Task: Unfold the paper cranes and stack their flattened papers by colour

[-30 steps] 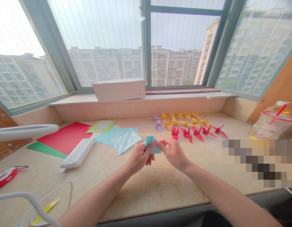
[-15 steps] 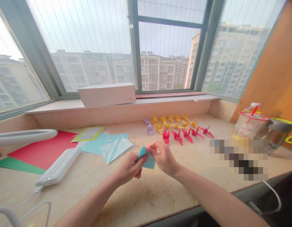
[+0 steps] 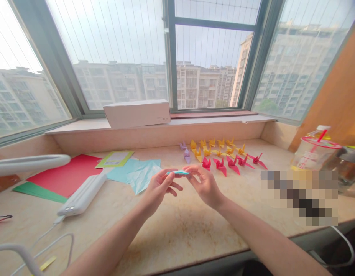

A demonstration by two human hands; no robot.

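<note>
A small folded piece of light blue paper (image 3: 178, 172) is held up above the counter, seen nearly edge-on. My left hand (image 3: 160, 186) pinches its left end between thumb and fingers, with the lower fingers stretched beneath it. At the right end, the fingertips of my right hand (image 3: 204, 183) are closed on the same paper. Behind my hands stand several folded paper cranes: red ones (image 3: 233, 165) in front, yellow ones (image 3: 212, 143) behind, and two pale purple ones (image 3: 187, 155) on the left. Creased light blue sheets (image 3: 140, 176) lie just left of my left hand.
Red sheets (image 3: 65, 176) and a green sheet (image 3: 41, 191) lie at left under a white power bank (image 3: 82, 195) with a cable. A white lamp part (image 3: 30, 165) juts in. A drink cup (image 3: 312, 153) stands right, a white box (image 3: 137, 115) on the sill.
The blue paper has turned from showing its flat face to nearly edge-on, and both hands have raised it slightly. The whole view has shifted a little.
</note>
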